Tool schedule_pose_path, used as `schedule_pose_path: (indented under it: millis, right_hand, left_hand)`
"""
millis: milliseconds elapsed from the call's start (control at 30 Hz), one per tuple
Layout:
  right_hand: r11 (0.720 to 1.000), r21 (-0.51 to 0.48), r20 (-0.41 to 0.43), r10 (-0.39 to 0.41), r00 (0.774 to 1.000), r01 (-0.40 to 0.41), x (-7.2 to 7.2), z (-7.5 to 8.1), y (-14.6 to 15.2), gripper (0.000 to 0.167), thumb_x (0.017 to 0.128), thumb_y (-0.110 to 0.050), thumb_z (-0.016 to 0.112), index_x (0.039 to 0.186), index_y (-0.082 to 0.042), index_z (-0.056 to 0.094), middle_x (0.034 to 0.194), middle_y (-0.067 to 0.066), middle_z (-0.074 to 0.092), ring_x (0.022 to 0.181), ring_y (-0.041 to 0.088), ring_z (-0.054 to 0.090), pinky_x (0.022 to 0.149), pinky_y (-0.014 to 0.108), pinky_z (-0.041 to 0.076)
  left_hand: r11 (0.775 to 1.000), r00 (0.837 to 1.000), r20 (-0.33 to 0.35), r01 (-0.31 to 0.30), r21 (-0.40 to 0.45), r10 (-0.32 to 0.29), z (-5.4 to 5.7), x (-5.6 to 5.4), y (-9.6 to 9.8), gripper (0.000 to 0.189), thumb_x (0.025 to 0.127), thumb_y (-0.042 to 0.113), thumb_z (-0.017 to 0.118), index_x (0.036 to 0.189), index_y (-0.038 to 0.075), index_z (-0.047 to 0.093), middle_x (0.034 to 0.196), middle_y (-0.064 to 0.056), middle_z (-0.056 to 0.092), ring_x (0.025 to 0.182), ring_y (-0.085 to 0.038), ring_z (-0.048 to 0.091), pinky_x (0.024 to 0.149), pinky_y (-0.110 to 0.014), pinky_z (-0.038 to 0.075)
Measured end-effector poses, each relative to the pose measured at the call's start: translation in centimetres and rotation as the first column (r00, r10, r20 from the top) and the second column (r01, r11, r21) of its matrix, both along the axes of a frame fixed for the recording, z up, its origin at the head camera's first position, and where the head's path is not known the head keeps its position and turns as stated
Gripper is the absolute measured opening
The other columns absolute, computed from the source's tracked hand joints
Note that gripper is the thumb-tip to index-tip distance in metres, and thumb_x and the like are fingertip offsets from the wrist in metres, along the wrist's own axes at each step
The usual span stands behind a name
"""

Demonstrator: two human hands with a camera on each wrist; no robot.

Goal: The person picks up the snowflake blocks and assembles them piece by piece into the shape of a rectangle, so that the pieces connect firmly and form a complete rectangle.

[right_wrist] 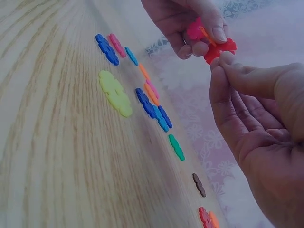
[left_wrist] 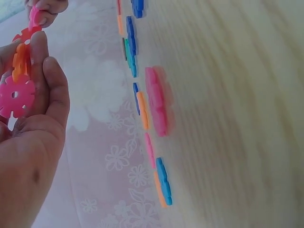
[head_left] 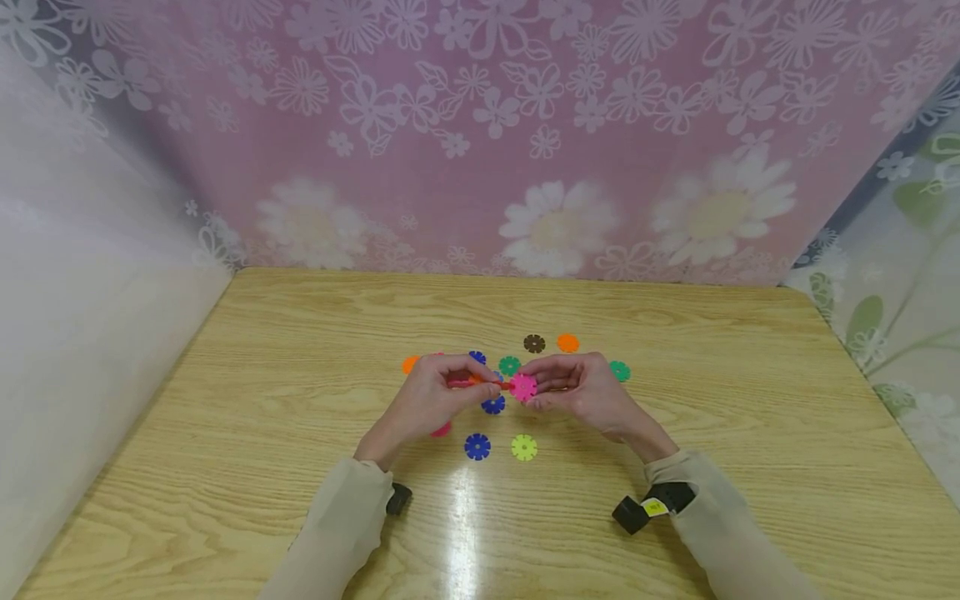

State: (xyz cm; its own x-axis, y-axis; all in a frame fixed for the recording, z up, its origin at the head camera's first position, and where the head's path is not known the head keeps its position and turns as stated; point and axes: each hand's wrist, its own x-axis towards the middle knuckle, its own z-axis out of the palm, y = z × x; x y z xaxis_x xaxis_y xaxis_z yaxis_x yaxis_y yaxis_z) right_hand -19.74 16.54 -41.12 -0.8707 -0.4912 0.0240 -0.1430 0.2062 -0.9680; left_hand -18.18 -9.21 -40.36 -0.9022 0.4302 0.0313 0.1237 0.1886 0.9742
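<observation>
Above the table, my left hand [head_left: 431,396] grips a short chain of notched plastic discs. In the left wrist view the chain shows a pink disc [left_wrist: 17,97], an orange disc [left_wrist: 20,61] set crosswise, and a red disc [left_wrist: 28,34] at the far end. My right hand [head_left: 596,396] pinches another pink disc [head_left: 523,387] between thumb and fingers. That disc's edge meets the red one; whether their notches are locked cannot be told. Fingers hide most of it in the right wrist view.
Loose discs lie flat around the hands: a blue disc [head_left: 477,447] and a yellow-green disc [head_left: 524,447] nearer me, a brown disc [head_left: 534,343] and an orange disc [head_left: 567,342] farther back, a green disc [head_left: 619,371] at right. A flowered curtain [head_left: 420,167] hangs behind the wooden table [head_left: 750,375].
</observation>
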Motion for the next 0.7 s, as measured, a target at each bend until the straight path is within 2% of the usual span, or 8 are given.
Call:
schedule_pose_path:
  millis: [133, 300, 500, 700]
  right_hand:
    - [1.0, -0.011, 0.005, -0.008, 1.0, 0.008, -0.02, -0.15, -0.17, 0.038, 0.085, 0.001, 0.08, 0.121, 0.006, 0.069, 0.105, 0.023, 0.075, 0.088, 0.012, 0.075, 0.078, 0.029, 0.063]
    - [1.0, -0.024, 0.012, -0.011, 1.0, 0.011, 0.01, -0.14, -0.38, 0.039, 0.084, 0.001, 0.081, 0.121, 0.006, 0.07, 0.103, 0.019, 0.076, 0.089, 0.013, 0.075, 0.078, 0.029, 0.063]
    - [1.0, -0.024, 0.005, -0.003, 1.0, 0.003, -0.1, -0.22, -0.46, 0.038, 0.085, -0.001, 0.081, 0.121, 0.005, 0.07, 0.1, 0.004, 0.078, 0.09, 0.013, 0.075, 0.079, 0.028, 0.063]
    - [1.0, -0.014, 0.011, -0.013, 1.0, 0.013, -0.07, -0.18, -0.33, 0.038, 0.086, -0.002, 0.08, 0.122, 0.004, 0.069, 0.101, 0.0, 0.077, 0.091, 0.012, 0.074, 0.08, 0.028, 0.062]
  left_hand:
    - [1.0, 1.0, -0.015, -0.003, 0.015, 0.003, -0.09, 0.0, 0.08, 0.01, 0.094, 0.013, 0.074, 0.101, 0.007, 0.078, 0.105, -0.019, 0.077, 0.1, -0.036, 0.075, 0.09, -0.052, 0.059]
    - [1.0, 1.0, -0.009, 0.001, 0.004, -0.001, -0.09, 0.01, -0.02, 0.013, 0.095, 0.02, 0.075, 0.102, 0.009, 0.078, 0.106, -0.019, 0.077, 0.101, -0.035, 0.075, 0.091, -0.05, 0.06]
    - [0.997, 0.999, -0.034, -0.011, -0.07, 0.008, 0.08, 0.0, -0.09, 0.006, 0.096, 0.019, 0.073, 0.102, 0.02, 0.075, 0.109, -0.007, 0.075, 0.104, -0.022, 0.073, 0.098, -0.043, 0.058]
    - [0.995, 0.998, -0.063, -0.008, -0.1, 0.002, -0.06, -0.03, -0.07, 0.008, 0.096, 0.021, 0.073, 0.104, 0.021, 0.074, 0.111, -0.001, 0.074, 0.105, -0.021, 0.073, 0.095, -0.038, 0.059]
